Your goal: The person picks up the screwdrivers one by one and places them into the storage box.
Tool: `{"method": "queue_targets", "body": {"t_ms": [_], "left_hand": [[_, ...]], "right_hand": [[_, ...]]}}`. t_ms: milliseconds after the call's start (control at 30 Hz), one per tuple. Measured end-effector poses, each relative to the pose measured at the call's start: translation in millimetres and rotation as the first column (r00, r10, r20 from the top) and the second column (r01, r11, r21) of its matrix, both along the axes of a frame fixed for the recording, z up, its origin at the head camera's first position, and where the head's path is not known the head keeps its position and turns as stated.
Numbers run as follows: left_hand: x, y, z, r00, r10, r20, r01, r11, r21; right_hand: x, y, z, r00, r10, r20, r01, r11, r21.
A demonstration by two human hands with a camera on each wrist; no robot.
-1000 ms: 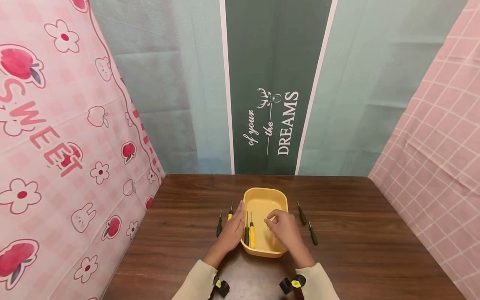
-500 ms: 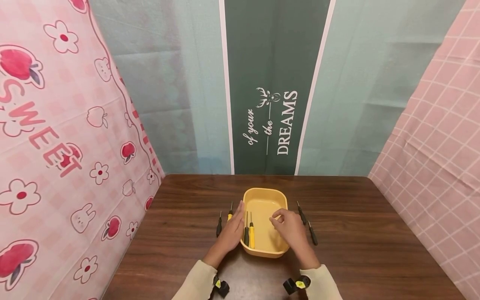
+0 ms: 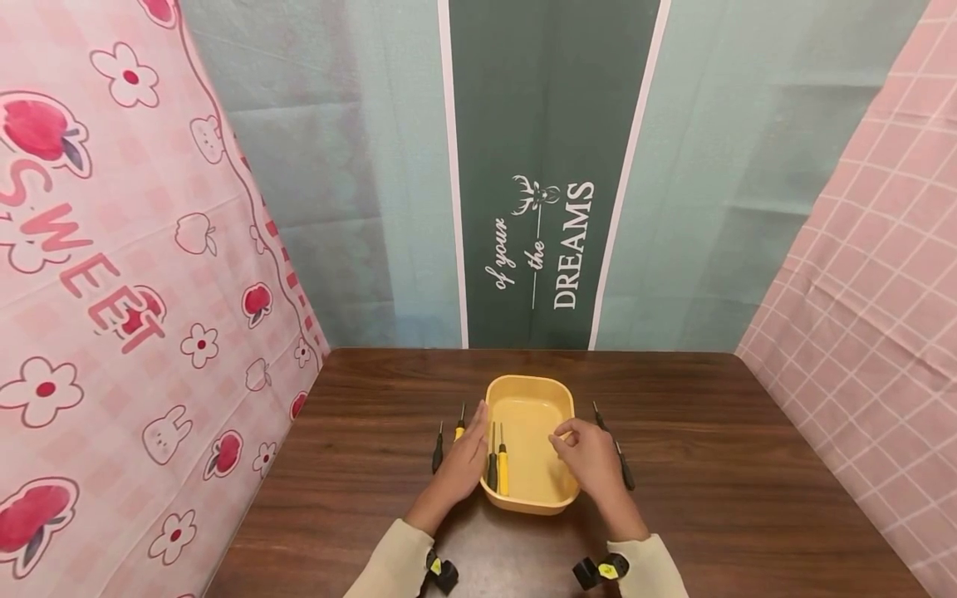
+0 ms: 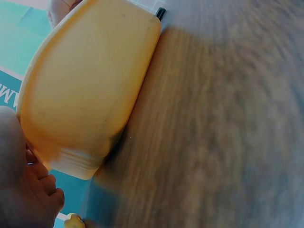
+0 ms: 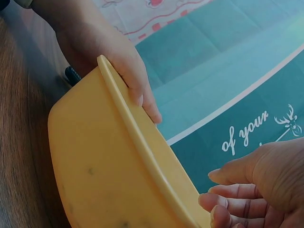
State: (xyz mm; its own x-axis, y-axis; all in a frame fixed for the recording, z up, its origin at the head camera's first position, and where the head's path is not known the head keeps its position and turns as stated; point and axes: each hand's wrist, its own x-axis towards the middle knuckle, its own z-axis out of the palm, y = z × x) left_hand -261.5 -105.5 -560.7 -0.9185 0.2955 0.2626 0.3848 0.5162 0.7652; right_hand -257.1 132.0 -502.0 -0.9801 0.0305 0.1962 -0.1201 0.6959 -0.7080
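Yellow plastic tray [image 3: 532, 390] sits mid-table on the dark wood table [image 3: 733, 465], near the person. Left hand [image 3: 463, 461] lies flat against the tray's left wall, fingers straight, gripping nothing; right wrist view shows those fingers [image 5: 137, 90] along the outer rim. Right hand [image 3: 591, 457] is at the tray's right rim, fingers loosely bent, thumb and forefinger tips close together over the rim; whether they pinch anything, cannot tell. Hands apart, one on each side of the tray. Inside the tray, by the left wall: a black-handled screwdriver [image 3: 491, 465] and a yellow-handled screwdriver [image 3: 503, 465], side by side, tips pointing away. On the table left of the tray: a black screwdriver [image 3: 437, 453] and a yellow one [image 3: 459, 425], partly hidden by the left hand. Right of the tray: a black screwdriver [image 3: 624, 469], just beside the right hand, plus another shaft [image 3: 598, 413] showing past the fingers. Backdrop writing: dark green panel [image 3: 553, 166] reads "of your — the — DREAMS" with a deer-head logo; pink curtain [image 3: 112, 249] on the left reads "SWEET", with apples, flowers and rabbits. Pink checked cloth [image 3: 875, 291] on the right. Left wrist view is blurred, showing the tray's underside [image 4: 90, 85].
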Motion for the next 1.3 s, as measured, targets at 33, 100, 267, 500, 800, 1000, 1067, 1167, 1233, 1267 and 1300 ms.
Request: {"method": "queue_targets", "body": {"t_ms": [33,100,267,500,800,1000,1067,1167,1233,1267,1300], "left_hand": [[0.1,0.1,0.1,1.000,-0.002,-0.003,0.002,1.000,0.002],[0.3,0.4,0.1,1.000,-0.004,-0.010,0.004,1.000,0.005],[0.3,0.8,0.4,1.000,-0.003,-0.019,0.003,1.000,0.005],[-0.4,0.7,1.4,1.000,-0.003,-0.008,0.003,1.000,0.003],[-1.4,0.1,0.5,1.000,-0.001,-0.011,0.001,1.000,-0.005],[-0.9,0.1,0.2,1.000,0.002,-0.002,-0.002,1.000,-0.005],[-0.6,0.1,0.5,1.000,0.001,-0.001,-0.001,1.000,-0.005],[-0.3,0.3,0.8,1.000,0.001,-0.002,-0.001,1.000,-0.004],[-0.2,0.4,1.0,1.000,0.001,-0.005,-0.001,1.000,-0.002],[-0.3,0.6,0.9,1.000,0.002,-0.007,-0.002,1.000,-0.003],[-0.4,0.8,0.7,1.000,0.003,-0.009,-0.003,1.000,-0.003]], "right_hand": [[0.3,0.8,0.0,1.000,-0.004,0.005,0.004,1.000,-0.003],[1.1,2.1,0.1,1.000,-0.010,0.019,0.010,1.000,-0.006],[1.6,5.6,0.5,0.999,-0.011,0.039,0.012,1.000,-0.017],[0.5,10.7,0.3,1.000,-0.019,0.019,0.020,0.999,-0.031],[-0.5,16.8,-2.4,1.000,-0.030,-0.001,0.030,0.999,-0.020],[0.2,20.2,-3.8,0.999,-0.032,0.009,0.032,0.999,-0.044],[0.1,21.2,-3.8,0.999,-0.036,0.007,0.036,0.998,-0.044],[0.3,22.6,-3.3,0.999,-0.045,0.003,0.045,0.998,-0.041],[0.3,23.0,-2.8,0.999,-0.047,0.000,0.047,0.998,-0.039],[0.5,23.2,-2.5,0.999,-0.047,0.001,0.047,0.998,-0.038],[0.5,23.4,-2.4,0.999,-0.048,0.004,0.048,0.998,-0.040]]}}
